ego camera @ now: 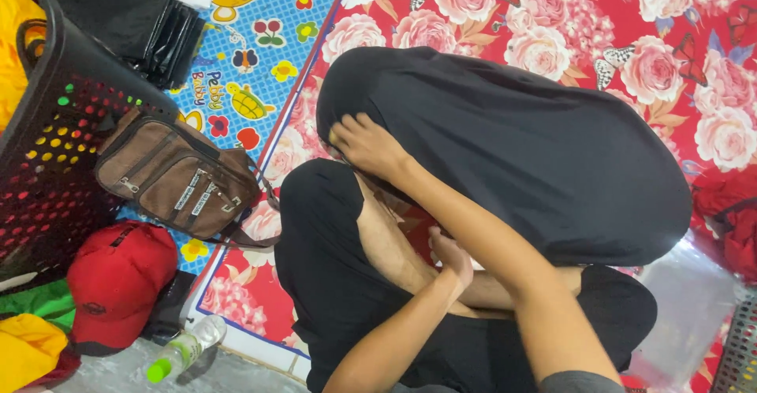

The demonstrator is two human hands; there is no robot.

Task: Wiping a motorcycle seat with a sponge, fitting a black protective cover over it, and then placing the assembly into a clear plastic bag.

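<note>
Nearby, brown bag [177,175], red cap [118,279] flank black garment [512,149].

Garment [512,149] on the mat [678,14] — bag [177,174], cap [118,279], basket [55,156] to its left

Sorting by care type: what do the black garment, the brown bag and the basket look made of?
Black garment: seems a soft matte knit fabric; it drapes and folds under the right hand. Brown bag: looks like woven canvas or nylon, with metal zip pulls. Basket: apparently rigid dark plastic, with moulded perforated walls.
</note>
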